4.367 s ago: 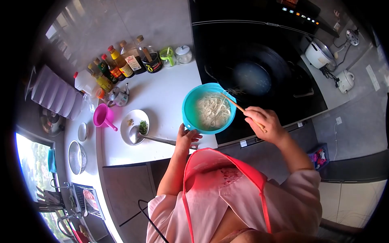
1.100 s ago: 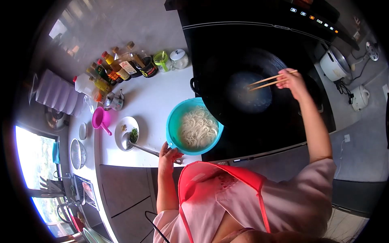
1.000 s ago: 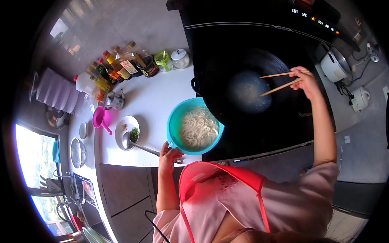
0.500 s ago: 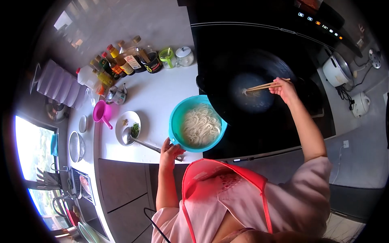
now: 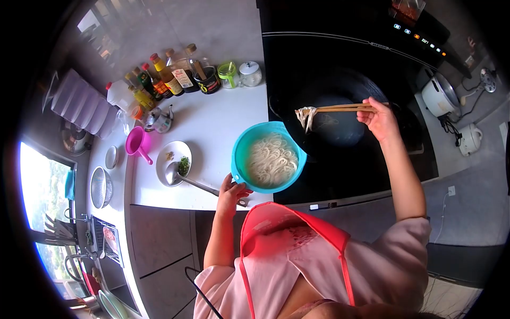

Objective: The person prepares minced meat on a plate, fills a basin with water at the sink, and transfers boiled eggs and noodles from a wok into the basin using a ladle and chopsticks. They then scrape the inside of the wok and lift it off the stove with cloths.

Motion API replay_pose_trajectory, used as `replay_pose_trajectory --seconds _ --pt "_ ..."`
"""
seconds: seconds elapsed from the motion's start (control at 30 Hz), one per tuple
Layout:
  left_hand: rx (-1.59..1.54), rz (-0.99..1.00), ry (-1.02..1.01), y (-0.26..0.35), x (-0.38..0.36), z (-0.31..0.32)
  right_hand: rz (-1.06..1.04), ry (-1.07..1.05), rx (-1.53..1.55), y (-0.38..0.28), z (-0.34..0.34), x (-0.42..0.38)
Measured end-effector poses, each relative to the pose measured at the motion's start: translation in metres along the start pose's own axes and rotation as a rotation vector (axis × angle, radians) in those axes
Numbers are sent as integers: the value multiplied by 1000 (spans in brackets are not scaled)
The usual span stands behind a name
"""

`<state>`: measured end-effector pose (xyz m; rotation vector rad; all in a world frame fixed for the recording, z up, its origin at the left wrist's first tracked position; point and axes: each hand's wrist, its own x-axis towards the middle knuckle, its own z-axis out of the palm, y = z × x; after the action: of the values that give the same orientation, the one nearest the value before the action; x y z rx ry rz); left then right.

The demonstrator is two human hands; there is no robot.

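Observation:
My left hand grips the near rim of a turquoise bowl, which holds a heap of pale noodles. The bowl is at the edge of the black stove, beside the wok. In my right hand is a pair of wooden chopsticks, fingers closed round their thick ends. From the chopstick tips hangs a small bunch of noodles, over the left side of the dark wok. Cloudy liquid and a few strands show in the wok.
Left of the bowl, a white plate carries chopped greens and a ladle. A pink dipper, a small metal teapot and several sauce bottles stand behind. A rice cooker is at the right.
The chopsticks have risen from the wok's liquid and moved left, with noodles now hanging from their tips. My left hand still holds the bowl.

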<state>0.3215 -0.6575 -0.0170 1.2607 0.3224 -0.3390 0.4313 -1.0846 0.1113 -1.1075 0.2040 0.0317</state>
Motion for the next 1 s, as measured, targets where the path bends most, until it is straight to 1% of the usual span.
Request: replay_pose_trajectory --seconds 0.23,0.37,0.47,0.57,0.63,0.67,0.7,0.77,0.87,0.93,1.0 --pt "0 -5 -29 0 1 -4 -112 -98 42 -17 75 -44" --pt "-10 -7 -47 -1 1 -5 -121 -161 48 -4 98 -53" --pt "-1 -12 -49 -2 1 -7 -141 -224 -19 19 109 -53" --pt "13 -4 -48 -1 0 -5 -104 -250 -153 50 115 -54" --pt "20 2 -46 0 -1 -5 -139 -290 -364 71 120 -57" --pt "26 -1 -42 0 -1 -5 -219 -322 -487 76 121 -61" --pt "33 -3 -38 1 -1 -5 -220 -319 -485 73 119 -60" --pt "33 -8 -35 3 -2 -4 -228 -234 -443 54 108 -58" --pt "30 -25 -32 2 -1 -5 -374 -86 -444 7 66 -43" --pt "28 -35 -30 1 0 -5 -339 85 -500 -13 24 -28" --pt "23 -26 -23 1 -1 -4 -227 214 -536 -25 -22 -15"
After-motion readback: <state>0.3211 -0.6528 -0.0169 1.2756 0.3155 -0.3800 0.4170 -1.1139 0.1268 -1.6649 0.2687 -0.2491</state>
